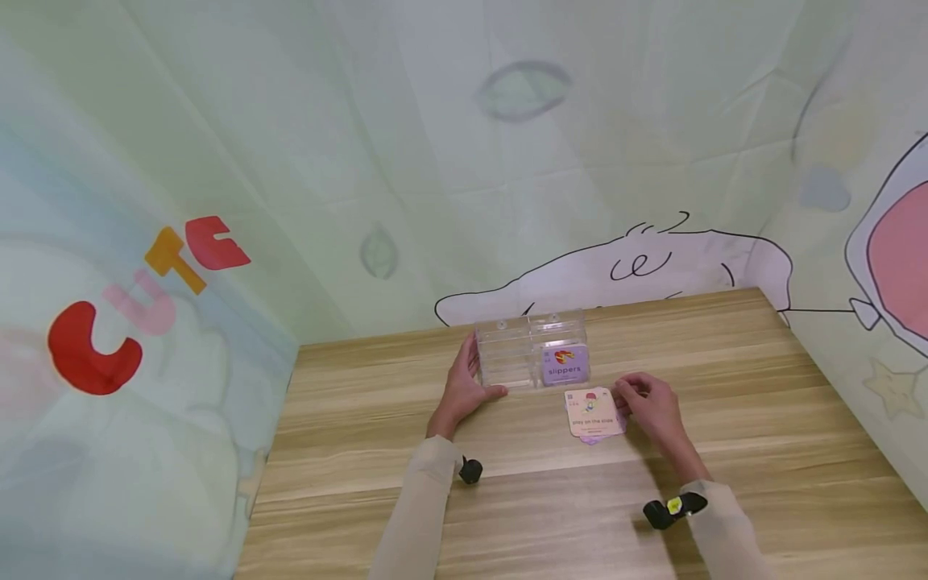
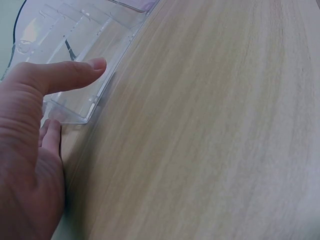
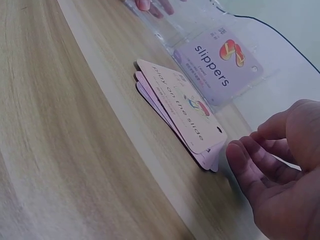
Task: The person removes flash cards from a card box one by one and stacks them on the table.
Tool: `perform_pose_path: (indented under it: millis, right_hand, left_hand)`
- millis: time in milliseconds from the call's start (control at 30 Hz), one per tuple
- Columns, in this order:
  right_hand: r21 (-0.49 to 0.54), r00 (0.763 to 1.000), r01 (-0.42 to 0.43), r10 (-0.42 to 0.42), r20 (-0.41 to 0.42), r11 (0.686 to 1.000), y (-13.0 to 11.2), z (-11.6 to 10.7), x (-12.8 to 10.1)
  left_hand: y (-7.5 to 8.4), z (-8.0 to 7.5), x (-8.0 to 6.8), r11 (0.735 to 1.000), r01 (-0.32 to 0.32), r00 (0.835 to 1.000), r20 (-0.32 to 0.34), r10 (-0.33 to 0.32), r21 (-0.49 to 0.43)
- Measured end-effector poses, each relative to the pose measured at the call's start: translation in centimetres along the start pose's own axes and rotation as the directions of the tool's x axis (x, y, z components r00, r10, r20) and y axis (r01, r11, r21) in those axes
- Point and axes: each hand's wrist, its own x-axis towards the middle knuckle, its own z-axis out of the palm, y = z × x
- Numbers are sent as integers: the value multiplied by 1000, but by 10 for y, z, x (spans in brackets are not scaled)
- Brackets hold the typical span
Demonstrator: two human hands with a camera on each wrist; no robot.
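A clear plastic card rack [image 1: 507,354] with stepped compartments stands near the table's back edge. My left hand [image 1: 464,391] grips its left end, the thumb [image 2: 80,75] across the front and the other fingers along the side. In the rack's right compartment sits a purple "slippers" card [image 1: 565,366]. In front of it lies a small, uneven stack of cards topped by a pale "play on the slide" card [image 3: 182,107], with pink and lilac cards under it. Just right of the stack is my right hand [image 1: 648,403], its fingers loosely bent and holding nothing, fingertips close to the cards' edge.
The wood-grain table [image 1: 348,483] meets a printed cloth backdrop [image 1: 406,201] behind the rack and on both sides. Each wrist carries a black strapped camera, such as the right wrist camera [image 1: 670,509].
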Motion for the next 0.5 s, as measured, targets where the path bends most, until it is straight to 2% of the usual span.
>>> perform_pose_path:
  millis: [500]
  right_hand:
    - [-4,1000,-1,1,-2,1000,-12,-8,-1]
  left_hand:
    - [0,1,-1,1000,-4,1000,-7,4,7]
